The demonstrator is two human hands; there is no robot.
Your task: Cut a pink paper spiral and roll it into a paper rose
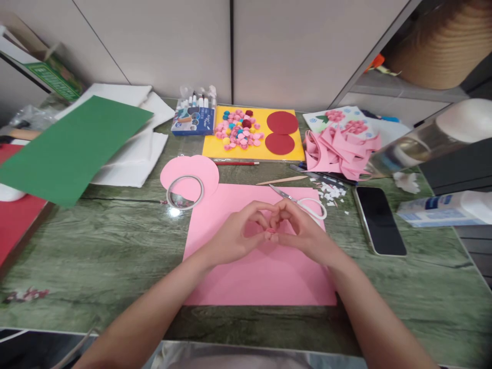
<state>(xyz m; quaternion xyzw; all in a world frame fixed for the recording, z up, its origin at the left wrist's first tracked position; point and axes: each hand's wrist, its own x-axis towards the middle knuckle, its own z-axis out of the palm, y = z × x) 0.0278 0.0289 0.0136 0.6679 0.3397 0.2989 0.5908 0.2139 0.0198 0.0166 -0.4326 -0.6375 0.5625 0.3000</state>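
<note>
My left hand [246, 230] and my right hand [295, 228] meet fingertip to fingertip above a pink sheet [261, 282]. Pinched between them is a small pink piece [270, 231], mostly covered by the fingers; it looks like rolled or folded paper, but I cannot make out its exact form. White-handled scissors [313, 209] lie partly behind my right hand on the sheet's upper right corner. A roll of tape [185, 192] rests to the left, overlapping pink paper circles [200, 171].
Beyond the sheet, a yellow pad [215, 148] carries many small paper balls [238, 130] and two dark red circles [282, 133]. Pink scraps [342, 148], a phone [380, 220] and bottles stand or lie right. Green card [77, 148] over white sheets is left.
</note>
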